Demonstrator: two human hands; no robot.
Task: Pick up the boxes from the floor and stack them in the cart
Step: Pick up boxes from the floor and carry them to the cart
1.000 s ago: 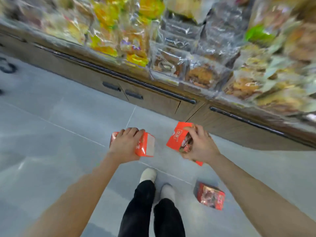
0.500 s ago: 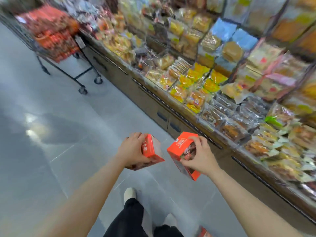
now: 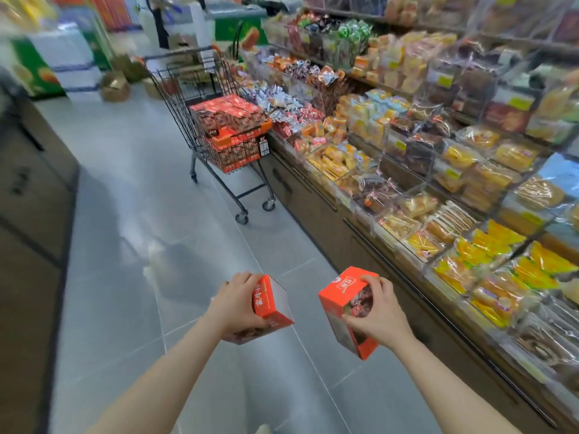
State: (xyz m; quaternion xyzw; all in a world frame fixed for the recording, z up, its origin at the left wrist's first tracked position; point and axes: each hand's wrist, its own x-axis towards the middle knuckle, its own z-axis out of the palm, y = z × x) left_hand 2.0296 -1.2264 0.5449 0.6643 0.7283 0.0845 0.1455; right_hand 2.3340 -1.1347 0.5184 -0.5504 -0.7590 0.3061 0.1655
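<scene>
Left hand [image 3: 236, 303] grips one orange box [image 3: 272, 303] lower centre of frame; right hand [image 3: 377, 311] grips a second orange box [image 3: 344, 311] just right of it, tilted. We see both held above the grey floor [image 3: 125, 245], apart from each other. Cart [image 3: 219, 120] sits upper centre beside the snack shelves [image 3: 438, 167], stacked boxes [image 3: 230, 115] inside.

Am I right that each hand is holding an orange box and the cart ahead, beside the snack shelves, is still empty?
Not quite: the head view shows the cart already stacked with orange boxes. The rest holds: the left hand and the right hand each hold an orange box.
</scene>
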